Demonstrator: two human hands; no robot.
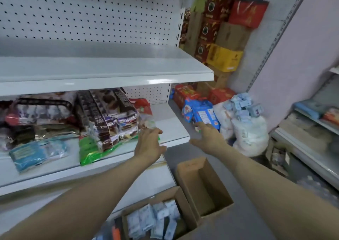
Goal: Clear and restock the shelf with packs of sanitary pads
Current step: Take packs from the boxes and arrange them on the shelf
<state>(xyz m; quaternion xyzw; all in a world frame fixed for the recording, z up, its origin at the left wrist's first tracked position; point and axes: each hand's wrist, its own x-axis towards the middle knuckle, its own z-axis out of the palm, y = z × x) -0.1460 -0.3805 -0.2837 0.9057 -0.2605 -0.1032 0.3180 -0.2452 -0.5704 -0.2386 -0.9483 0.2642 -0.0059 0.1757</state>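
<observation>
Shelf (172,126), flat glossy white metal.

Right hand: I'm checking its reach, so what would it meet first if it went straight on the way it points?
Most likely the blue pack beyond the end of the shelf. The right hand is open and points at the pack's lower edge, seemingly just short of it, though depth is unclear.

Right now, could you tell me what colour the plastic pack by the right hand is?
Blue plastic pack with a white label; head view.
</observation>
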